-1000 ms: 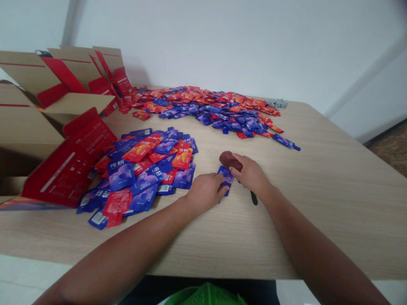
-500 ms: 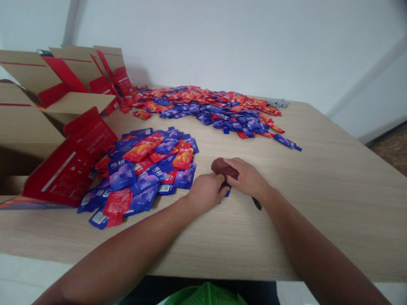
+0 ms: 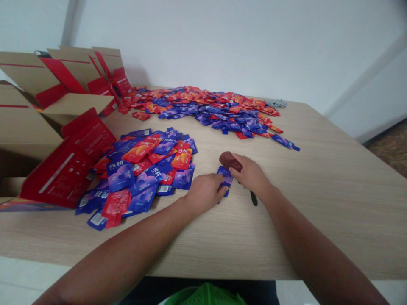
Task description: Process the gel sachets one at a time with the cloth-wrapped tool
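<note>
Head view: blue-and-purple printed pouch (image 3: 227,178) lies flat on the wood-grain table (image 3: 318,199), between the two hands, right of the near pouch pile; upper part shows, pale printing too small to read. Left hand (image 3: 204,193) rests over its left side, thumb and forefinger apart with blue film visible between them, covering much of the pouch. Right hand (image 3: 251,173) is clamped on a smooth, rounded reddish-brown object (image 3: 229,159) just above the pouch's top right; palm hides the rest, so exact type can't be told. Narrow black strip (image 3: 254,198) sticks out below the right hand; can't tell if it's joined to that object. Near pouch pile (image 3: 143,150): loose heap, blue and red-orange, barcodes up on some, left of the left hand. Open cardboard box (image 3: 68,169), red printed flap, stands against that heap's left side, more open boxes (image 3: 81,63) behind. Far pouch pile (image 3: 206,106) runs along the wall side; lone blue pouch (image 3: 285,142) at its right end, grey cloth (image 3: 276,103) behind. Green mesh item (image 3: 206,294) at bottom edge, partly cut off.
</note>
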Action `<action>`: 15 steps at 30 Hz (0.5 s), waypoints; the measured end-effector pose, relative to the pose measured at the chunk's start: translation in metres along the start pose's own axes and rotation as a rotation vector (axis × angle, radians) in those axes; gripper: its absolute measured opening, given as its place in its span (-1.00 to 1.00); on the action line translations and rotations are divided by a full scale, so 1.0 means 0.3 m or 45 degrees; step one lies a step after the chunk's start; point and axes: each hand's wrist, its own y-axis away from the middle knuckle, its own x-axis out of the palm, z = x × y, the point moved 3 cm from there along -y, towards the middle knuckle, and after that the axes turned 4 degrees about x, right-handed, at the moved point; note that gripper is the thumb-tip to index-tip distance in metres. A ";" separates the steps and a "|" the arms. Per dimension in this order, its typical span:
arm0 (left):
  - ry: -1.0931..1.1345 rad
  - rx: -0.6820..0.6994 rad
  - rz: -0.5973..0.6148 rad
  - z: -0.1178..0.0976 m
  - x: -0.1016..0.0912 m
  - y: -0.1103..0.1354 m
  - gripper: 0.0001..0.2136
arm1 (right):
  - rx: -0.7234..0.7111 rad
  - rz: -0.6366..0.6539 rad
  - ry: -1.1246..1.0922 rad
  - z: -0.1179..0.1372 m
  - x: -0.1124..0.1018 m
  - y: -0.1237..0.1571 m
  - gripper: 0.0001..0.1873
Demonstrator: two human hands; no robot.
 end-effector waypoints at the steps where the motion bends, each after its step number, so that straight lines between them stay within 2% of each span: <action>1: -0.004 -0.002 0.006 -0.001 -0.001 0.000 -0.79 | 0.019 -0.007 0.015 -0.005 0.000 -0.001 -0.34; 7: -0.009 0.015 -0.010 -0.003 -0.003 0.000 -0.79 | 0.024 -0.091 0.019 0.011 -0.023 0.004 -0.36; 11: -0.001 0.024 -0.018 -0.002 -0.001 0.002 -0.79 | -0.116 -0.227 -0.152 0.065 -0.060 0.021 -0.35; 13: 0.006 0.028 -0.026 -0.002 0.001 0.001 -0.80 | -0.236 -0.196 -0.227 0.096 -0.062 0.032 -0.34; 15: 0.003 0.024 -0.030 0.000 0.002 0.000 -0.81 | -0.338 -0.064 -0.242 0.119 -0.046 0.041 -0.34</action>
